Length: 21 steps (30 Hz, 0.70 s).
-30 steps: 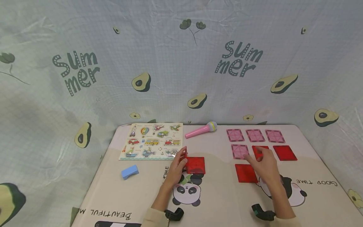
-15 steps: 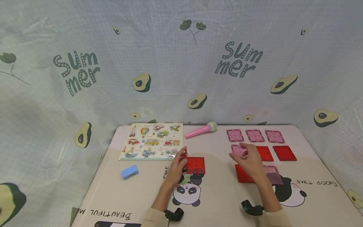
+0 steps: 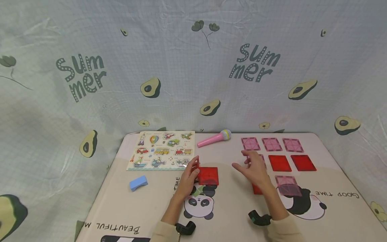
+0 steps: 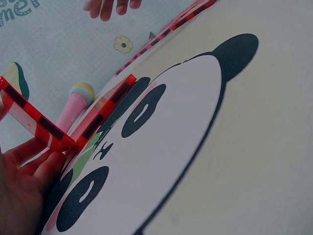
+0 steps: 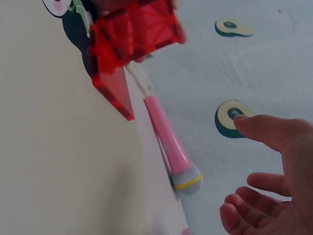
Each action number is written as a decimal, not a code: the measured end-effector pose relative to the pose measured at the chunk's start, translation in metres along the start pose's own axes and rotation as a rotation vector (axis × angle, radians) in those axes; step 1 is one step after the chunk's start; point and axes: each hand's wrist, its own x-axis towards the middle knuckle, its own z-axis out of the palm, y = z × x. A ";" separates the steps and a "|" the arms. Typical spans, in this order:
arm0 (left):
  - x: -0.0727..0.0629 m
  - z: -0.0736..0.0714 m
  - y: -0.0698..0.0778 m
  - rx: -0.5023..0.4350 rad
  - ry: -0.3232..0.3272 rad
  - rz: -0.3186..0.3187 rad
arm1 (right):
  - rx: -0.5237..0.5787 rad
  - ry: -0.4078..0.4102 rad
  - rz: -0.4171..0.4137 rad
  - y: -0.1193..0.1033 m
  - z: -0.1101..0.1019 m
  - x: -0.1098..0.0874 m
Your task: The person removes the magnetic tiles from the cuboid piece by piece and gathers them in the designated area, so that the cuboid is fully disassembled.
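My left hand [image 3: 186,181] holds a red magnetic tile [image 4: 35,116] upright, with thumb and fingers at its edges. That tile stands along the left edge of a second red magnetic tile [image 3: 209,176], which lies flat on the table. In the right wrist view fingertips show at the border of the upright tile [image 5: 139,32]. My right hand [image 3: 255,170] hovers with thumb and fingers apart and nothing between them. Below it, partly covered, are a pink magnetic tile [image 3: 263,161] and a red one [image 3: 257,189].
Further right lie more flat tiles: a back row of pink ones [image 3: 272,144], two red ones [image 3: 280,163] and a nearer pink one [image 3: 288,186]. A pink toy microphone [image 3: 213,139], a picture puzzle board [image 3: 163,151] and a blue block [image 3: 138,183] lie at the back and left.
My right hand has moved left from over the red tile in the middle row, uncovering it and the nearer pink tile. My left hand and its tile have stayed put.
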 end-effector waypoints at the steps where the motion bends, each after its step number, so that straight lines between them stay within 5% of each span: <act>1: 0.000 0.000 0.000 0.003 0.001 0.001 | 0.000 -0.006 -0.001 -0.001 0.002 0.001; 5: 0.001 0.000 -0.001 0.008 0.000 0.000 | 0.004 -0.034 -0.001 -0.003 0.012 0.004; 13: 0.010 0.006 -0.036 0.007 0.044 0.004 | 0.022 -0.117 0.016 -0.008 0.035 0.008; 21: 0.009 0.005 -0.039 0.013 0.053 0.003 | 0.007 -0.236 0.020 -0.013 0.057 0.012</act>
